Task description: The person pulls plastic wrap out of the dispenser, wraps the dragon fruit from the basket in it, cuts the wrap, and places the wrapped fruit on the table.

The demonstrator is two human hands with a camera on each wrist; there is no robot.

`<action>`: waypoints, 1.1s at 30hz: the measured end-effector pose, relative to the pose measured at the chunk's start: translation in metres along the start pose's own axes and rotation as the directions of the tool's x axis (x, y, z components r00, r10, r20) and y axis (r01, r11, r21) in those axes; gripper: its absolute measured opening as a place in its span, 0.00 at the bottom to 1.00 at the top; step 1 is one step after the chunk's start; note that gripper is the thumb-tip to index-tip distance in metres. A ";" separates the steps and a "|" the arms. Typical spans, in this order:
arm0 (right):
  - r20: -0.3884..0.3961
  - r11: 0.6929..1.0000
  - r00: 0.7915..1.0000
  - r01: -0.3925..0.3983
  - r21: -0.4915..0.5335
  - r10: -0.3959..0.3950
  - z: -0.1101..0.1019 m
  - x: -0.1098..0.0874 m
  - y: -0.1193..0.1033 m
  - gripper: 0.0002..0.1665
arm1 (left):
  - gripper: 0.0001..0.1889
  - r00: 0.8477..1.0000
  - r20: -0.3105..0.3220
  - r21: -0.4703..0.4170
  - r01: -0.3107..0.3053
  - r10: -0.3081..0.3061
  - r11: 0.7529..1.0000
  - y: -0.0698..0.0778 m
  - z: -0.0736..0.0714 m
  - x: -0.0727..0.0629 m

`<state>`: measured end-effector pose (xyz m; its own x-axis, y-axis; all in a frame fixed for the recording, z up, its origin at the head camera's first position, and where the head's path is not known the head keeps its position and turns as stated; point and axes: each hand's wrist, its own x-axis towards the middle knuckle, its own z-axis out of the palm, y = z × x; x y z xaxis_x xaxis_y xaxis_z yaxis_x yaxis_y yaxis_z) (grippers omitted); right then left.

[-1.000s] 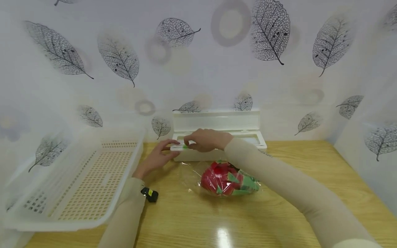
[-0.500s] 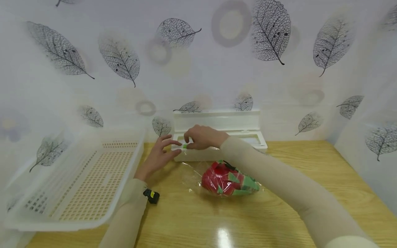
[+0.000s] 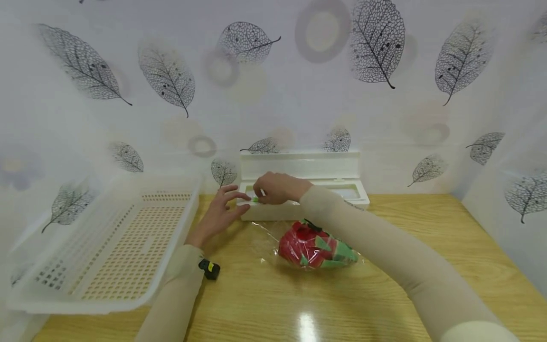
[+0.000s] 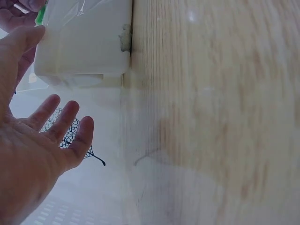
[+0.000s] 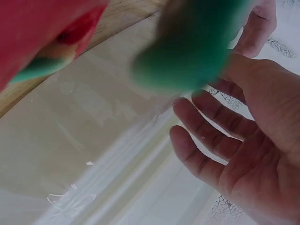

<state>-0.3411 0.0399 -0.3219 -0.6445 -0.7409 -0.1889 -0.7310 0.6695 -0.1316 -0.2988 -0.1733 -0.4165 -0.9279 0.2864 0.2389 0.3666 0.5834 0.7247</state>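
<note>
A white cling film dispenser [image 3: 273, 213] stands against the wall with its lid [image 3: 299, 165] raised. My left hand [image 3: 217, 214] is at its left end, thumb and index finger pinching the front rim, the other fingers spread loosely in the left wrist view. The fingers of my right hand [image 3: 278, 188] curl down on a small green slider [image 3: 255, 200] on the front edge. In front of the dispenser lies a red dragon fruit [image 3: 305, 244] with green-tipped scales, covered in clear film [image 3: 265, 247]. A blurred green tip [image 5: 183, 65] hides part of the right thumb in the right wrist view.
A white perforated basket [image 3: 173, 256] stands on the left, close beside the left forearm. The wooden table [image 3: 256, 304] meets a leaf-patterned wall covering [image 3: 278, 104] behind the dispenser. The right sleeve [image 3: 376, 242] passes over the fruit's right side.
The left thumb has risen from the dispenser's front face to its rim. My right hand has lifted slightly and stays at the green slider. The fruit and basket stay put.
</note>
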 end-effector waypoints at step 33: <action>-0.187 0.938 0.922 0.346 -0.003 -0.340 0.013 -0.008 0.026 0.06 | 0.07 0.861 -0.118 0.274 -0.451 0.495 0.849 0.004 0.004 0.000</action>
<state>-0.3521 0.0635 -0.3362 -0.3872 -0.9205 0.0526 -0.9094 0.3719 -0.1861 -0.2968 -0.1675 -0.4163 -0.6251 0.4460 0.6406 0.7487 0.5746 0.3306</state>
